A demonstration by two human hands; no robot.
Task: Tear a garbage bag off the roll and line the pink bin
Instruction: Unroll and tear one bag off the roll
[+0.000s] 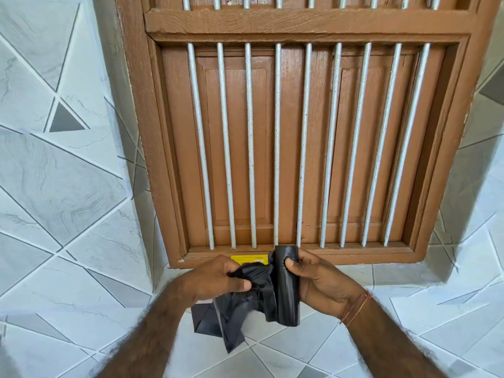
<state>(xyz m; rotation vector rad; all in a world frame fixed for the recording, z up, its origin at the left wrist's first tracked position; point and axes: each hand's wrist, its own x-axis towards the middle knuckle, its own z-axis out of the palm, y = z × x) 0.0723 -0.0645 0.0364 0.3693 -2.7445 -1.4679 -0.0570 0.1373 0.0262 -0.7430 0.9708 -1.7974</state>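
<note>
Below the barred window, the right hand [319, 285] clamps the roll [286, 285] upright; the left hand [218, 276] pinches the loose bag [245, 296] beside it. Pull apart sharply along the perforation (bin not visible).

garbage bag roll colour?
Black, glossy; the garbage bag roll shows best in the head view, held in the right hand.

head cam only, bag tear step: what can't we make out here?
- Pink bin: nowhere in the head view, so its place and state are unknown.
- Perforation between the roll and loose bag: hidden by bunched plastic and the left hand; torn or not, cannot tell.
- Yellow label: partly behind both hands, print too small.
- Right hand: fingers behind the roll.
</note>
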